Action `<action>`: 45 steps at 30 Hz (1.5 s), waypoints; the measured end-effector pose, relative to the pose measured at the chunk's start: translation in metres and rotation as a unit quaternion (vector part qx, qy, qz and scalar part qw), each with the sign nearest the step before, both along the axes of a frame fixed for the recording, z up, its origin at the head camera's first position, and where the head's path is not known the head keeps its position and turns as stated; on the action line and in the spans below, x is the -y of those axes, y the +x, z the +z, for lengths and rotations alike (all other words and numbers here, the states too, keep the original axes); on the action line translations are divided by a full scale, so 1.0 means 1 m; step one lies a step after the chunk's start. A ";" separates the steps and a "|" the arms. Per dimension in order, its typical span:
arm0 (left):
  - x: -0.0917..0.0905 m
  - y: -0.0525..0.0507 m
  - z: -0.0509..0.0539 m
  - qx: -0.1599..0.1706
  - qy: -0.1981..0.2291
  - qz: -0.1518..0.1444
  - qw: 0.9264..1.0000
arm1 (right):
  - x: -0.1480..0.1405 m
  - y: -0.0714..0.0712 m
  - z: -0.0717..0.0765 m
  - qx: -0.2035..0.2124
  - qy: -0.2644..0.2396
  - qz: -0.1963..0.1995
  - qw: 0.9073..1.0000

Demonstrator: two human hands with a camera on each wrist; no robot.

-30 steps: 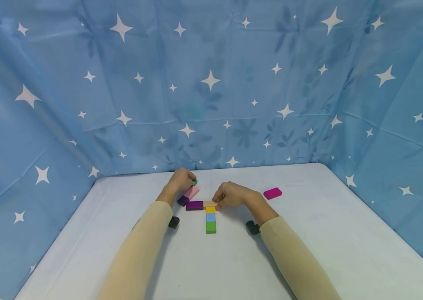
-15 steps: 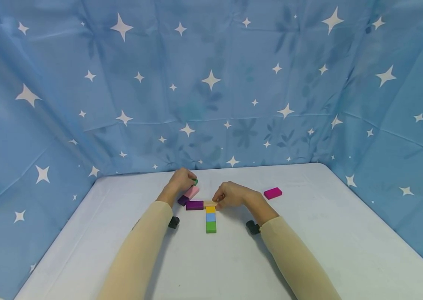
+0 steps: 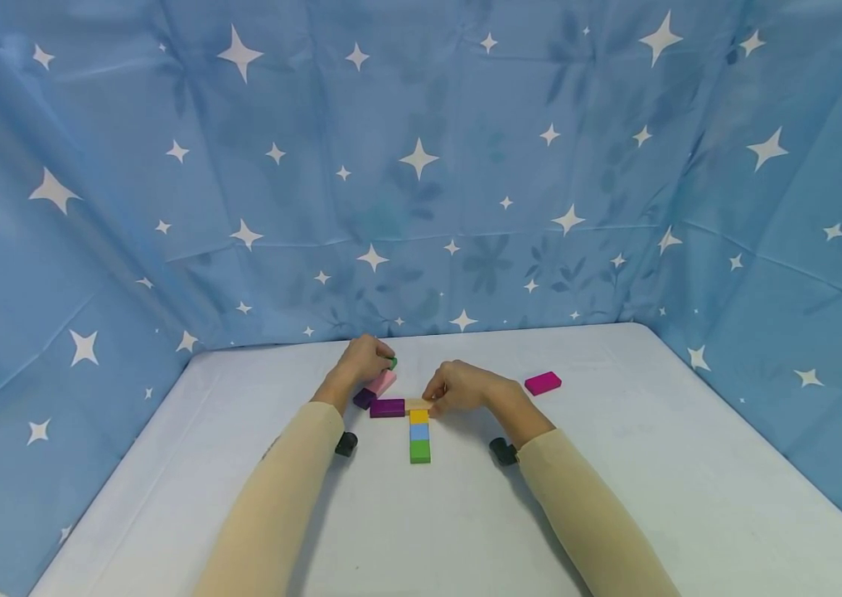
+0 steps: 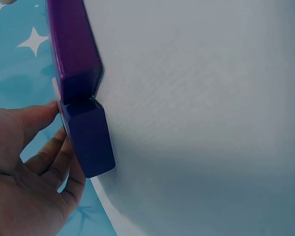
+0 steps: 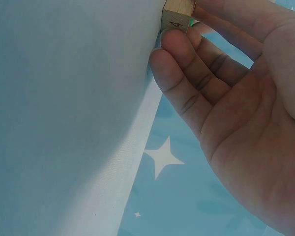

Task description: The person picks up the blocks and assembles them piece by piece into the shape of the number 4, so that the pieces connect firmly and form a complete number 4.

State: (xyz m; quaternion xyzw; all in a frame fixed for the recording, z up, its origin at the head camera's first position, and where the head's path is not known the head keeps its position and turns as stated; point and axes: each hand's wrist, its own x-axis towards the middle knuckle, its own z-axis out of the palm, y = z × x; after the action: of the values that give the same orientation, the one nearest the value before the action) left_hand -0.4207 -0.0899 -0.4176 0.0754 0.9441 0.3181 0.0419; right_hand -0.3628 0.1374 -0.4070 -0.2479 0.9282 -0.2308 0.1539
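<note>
My left hand is at the far side of the blocks, its fingertips on a green block that is mostly hidden. Close below that hand lie a pink block and a dark indigo block; in the left wrist view the indigo block meets a purple block. With thumb and fingers, my right hand holds a plain wooden block, marked "4" in the right wrist view. It adjoins the purple block's right end. Yellow, blue and green blocks run in a column toward me.
A magenta block lies alone to the right on the white table. Black wrist devices show beside both forearms. Behind the table and along its sides hangs a blue curtain with white stars.
My left fingers and the green block under them have shifted slightly to the right. The right hand stays at the wooden block, and the other blocks keep their places.
</note>
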 end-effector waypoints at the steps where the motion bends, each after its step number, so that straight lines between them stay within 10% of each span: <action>1: 0.000 0.000 0.000 -0.001 0.001 -0.001 1.000 | 0.000 0.000 0.000 0.000 -0.001 0.000 1.000; 45: -0.007 0.010 0.002 -0.013 0.003 -0.046 0.999 | 0.000 0.001 0.001 -0.005 -0.013 0.019 1.000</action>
State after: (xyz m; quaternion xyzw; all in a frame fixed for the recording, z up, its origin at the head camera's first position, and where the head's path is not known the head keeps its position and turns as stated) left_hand -0.4109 -0.0833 -0.4153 0.1225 0.9392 0.3177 0.0443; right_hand -0.3623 0.1370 -0.4057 -0.2686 0.9210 -0.2388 0.1499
